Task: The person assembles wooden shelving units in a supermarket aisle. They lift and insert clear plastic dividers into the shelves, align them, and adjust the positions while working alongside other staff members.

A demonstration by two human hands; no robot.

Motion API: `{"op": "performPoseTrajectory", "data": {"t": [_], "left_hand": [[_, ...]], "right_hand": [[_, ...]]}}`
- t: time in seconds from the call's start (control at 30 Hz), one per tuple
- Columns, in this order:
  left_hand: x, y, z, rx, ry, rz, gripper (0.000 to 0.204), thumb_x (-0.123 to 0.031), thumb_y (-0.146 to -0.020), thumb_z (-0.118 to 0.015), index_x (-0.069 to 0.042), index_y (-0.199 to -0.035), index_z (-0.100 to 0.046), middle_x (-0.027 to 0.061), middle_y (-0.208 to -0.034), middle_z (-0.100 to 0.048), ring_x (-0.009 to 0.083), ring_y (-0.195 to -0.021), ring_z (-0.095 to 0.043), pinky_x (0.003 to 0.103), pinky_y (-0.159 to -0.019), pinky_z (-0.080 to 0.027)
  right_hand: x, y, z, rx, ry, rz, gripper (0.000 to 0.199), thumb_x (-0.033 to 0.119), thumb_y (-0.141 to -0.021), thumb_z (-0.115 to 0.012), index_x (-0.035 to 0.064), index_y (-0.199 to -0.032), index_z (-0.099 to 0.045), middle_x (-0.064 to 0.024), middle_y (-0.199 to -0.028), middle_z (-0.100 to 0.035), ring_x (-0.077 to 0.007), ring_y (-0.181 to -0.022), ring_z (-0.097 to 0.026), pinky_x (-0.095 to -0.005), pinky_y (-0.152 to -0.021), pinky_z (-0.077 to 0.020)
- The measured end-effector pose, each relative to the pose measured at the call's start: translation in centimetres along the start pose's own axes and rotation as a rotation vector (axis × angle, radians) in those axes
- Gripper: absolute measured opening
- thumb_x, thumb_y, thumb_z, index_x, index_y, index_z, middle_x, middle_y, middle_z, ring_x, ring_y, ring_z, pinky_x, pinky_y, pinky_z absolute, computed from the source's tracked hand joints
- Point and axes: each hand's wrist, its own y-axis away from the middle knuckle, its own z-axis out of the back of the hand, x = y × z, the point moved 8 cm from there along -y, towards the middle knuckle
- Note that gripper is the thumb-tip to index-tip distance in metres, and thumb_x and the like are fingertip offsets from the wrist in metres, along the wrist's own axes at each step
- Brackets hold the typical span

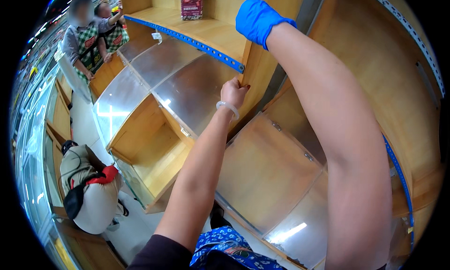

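Note:
My left hand (234, 93), bare with a pale bangle (228, 108) at the wrist, is closed on the front edge of an upright wooden panel (257, 68), below a blue perforated strip (187, 43). Higher up, my right hand (260, 22) wears a blue glove and is bunched against the same panel. Its fingertips are hidden, and I cannot see what they hold, if anything. A jar (192, 6) with a dark lid and purple label stands on the wooden shelf (159, 18) left of the glove.
Clear-lidded wooden bins (267, 171) lie below my arms; one wooden compartment (147, 134) stands uncovered. Another wooden shelf unit (375, 59) rises at the right. Two people in checked aprons (89, 45) stand far left. A bending person (89, 185) is beside glass cases (35, 153).

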Motion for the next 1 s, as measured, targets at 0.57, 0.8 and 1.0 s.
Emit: {"op": "performPoseTrajectory", "data": {"t": [0.57, 0.8, 1.0], "left_hand": [[-3.6, 4.1, 0.4, 0.097, -0.154, -0.056, 0.019, -0.016, -0.074, -0.070, -0.001, -0.084, -0.063, 0.0186, -0.075, -0.064, 0.0331, -0.070, -0.062, 0.040, -0.065, -0.047], [-1.4, 3.2, 1.1, 0.124, -0.177, 0.011, 0.019, -0.014, -0.077, -0.068, -0.002, -0.092, -0.064, 0.0172, -0.079, -0.066, 0.0294, -0.072, -0.064, 0.038, -0.068, -0.048], [-2.5, 1.2, -1.0, 0.163, -0.223, 0.006, 0.020, -0.016, -0.073, -0.072, -0.002, -0.086, -0.066, 0.0133, -0.074, -0.066, 0.0239, -0.070, -0.064, 0.036, -0.068, -0.049]], "right_hand": [[0.5, 4.5, 1.2, 0.070, -0.038, 0.148, 0.014, 0.016, -0.069, -0.062, 0.0072, -0.071, -0.072, -0.0146, -0.067, -0.067, -0.0302, -0.063, -0.066, -0.0412, -0.053, -0.0490], [2.4, 2.9, 1.4, 0.069, -0.041, 0.098, 0.015, 0.015, -0.072, -0.061, 0.0085, -0.077, -0.073, -0.0125, -0.073, -0.069, -0.0268, -0.070, -0.066, -0.0403, -0.053, -0.0464], [0.9, 2.7, -1.0, 0.297, -0.042, 0.022, 0.016, 0.010, -0.070, -0.067, 0.0110, -0.085, -0.074, -0.0105, -0.085, -0.071, -0.0270, -0.081, -0.068, -0.0362, -0.066, -0.0538]]}}
